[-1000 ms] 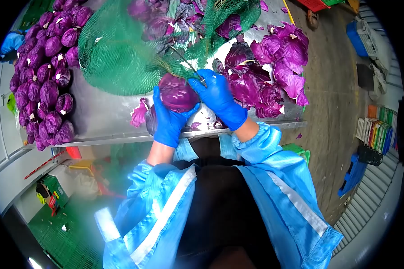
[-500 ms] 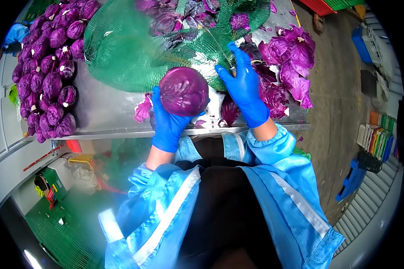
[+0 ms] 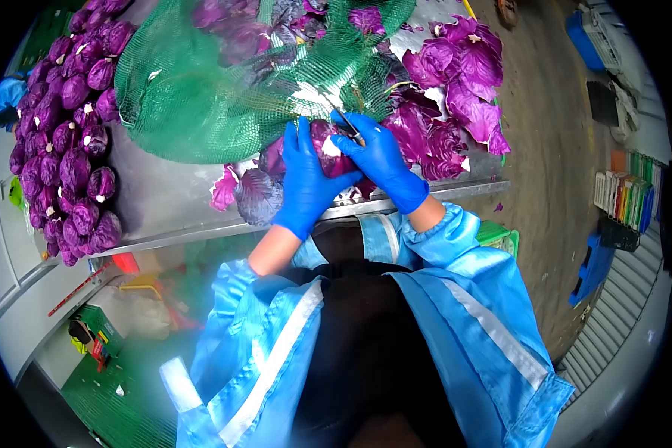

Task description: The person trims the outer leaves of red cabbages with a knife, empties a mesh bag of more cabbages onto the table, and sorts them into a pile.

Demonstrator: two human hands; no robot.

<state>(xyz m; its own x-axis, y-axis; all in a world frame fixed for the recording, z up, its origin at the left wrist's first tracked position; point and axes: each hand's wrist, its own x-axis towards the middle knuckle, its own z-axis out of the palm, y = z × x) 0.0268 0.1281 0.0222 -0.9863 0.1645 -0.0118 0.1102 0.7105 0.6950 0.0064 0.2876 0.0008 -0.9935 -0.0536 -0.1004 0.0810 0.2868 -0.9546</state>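
Note:
A red cabbage (image 3: 322,133) sits low over the near edge of the metal table (image 3: 157,196), with its pale stem end showing between my hands. My blue-gloved left hand (image 3: 306,183) steadies it from the left, fingers pointing away from me and thumb reaching right across its near side. In my right hand (image 3: 384,158), also gloved, is a thin-bladed knife (image 3: 342,116) lying close over the cabbage. Much of the cabbage is covered by both hands. Just left of it lies a loose dark leaf (image 3: 258,197).
Whole red cabbages (image 3: 75,170) are heaped at the left of the table. A green mesh net (image 3: 183,112) spreads across the middle, with trimmed leaves around it. More purple leaves (image 3: 467,63) pile up on the right. Crates (image 3: 626,198) stand beyond the floor at right.
The cabbage, earlier lifted in my left hand with its round side showing, is now lower with its stem end visible. My right hand has brought the knife left to it.

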